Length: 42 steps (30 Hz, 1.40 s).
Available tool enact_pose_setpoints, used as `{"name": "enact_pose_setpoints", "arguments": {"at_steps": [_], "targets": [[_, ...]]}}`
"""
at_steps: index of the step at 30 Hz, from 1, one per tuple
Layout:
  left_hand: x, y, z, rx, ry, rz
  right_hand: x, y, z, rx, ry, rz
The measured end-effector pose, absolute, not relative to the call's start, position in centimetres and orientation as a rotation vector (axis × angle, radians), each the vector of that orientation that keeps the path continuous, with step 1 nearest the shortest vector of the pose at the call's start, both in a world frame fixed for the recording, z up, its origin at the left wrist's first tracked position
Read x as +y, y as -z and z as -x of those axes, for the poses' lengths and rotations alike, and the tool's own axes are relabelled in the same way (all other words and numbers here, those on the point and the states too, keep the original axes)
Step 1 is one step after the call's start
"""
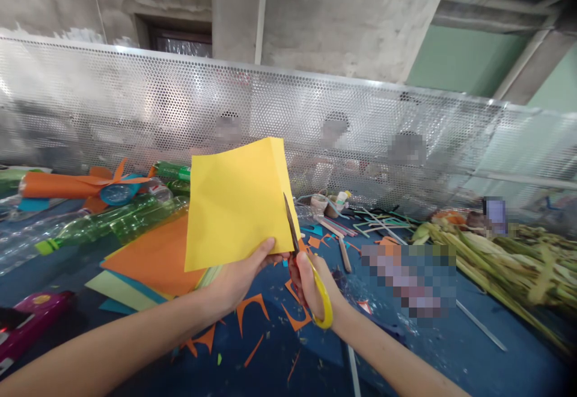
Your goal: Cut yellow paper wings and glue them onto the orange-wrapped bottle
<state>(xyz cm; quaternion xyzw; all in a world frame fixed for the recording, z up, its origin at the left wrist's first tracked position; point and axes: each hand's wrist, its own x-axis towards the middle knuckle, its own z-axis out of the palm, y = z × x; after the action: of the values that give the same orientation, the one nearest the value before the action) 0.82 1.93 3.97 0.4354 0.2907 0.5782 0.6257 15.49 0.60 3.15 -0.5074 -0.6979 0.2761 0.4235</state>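
Note:
A yellow sheet of paper (234, 205) is held up in front of me, with a fold line running down near its right edge. My left hand (252, 271) grips the sheet at its lower edge, thumb on the near face and fingers behind. In my right hand (318, 286) is a pair of scissors (324, 307) with yellow handles. Their dark blades point upward along the right part of the paper, at the lower right edge. The fingers of my right hand are partly hidden behind the paper and the handle.
Orange and other coloured sheets (155, 253) lie left, beside green plastic bottles (126, 220) and a magenta tool (36, 325). Orange scraps (252, 310) litter the blue table (252, 373). Corn husks (500, 265) are at right. A perforated metal screen (279, 103) stands behind.

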Motion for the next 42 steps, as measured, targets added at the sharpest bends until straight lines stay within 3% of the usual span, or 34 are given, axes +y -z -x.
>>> {"name": "enact_pose_setpoints", "arguments": {"at_steps": [42], "targets": [[1.3, -3.9, -0.9, 0.605, -1.276, -1.06, 0.7, -5.9, -16.5, -1.914, -0.598, 1.204]]}}
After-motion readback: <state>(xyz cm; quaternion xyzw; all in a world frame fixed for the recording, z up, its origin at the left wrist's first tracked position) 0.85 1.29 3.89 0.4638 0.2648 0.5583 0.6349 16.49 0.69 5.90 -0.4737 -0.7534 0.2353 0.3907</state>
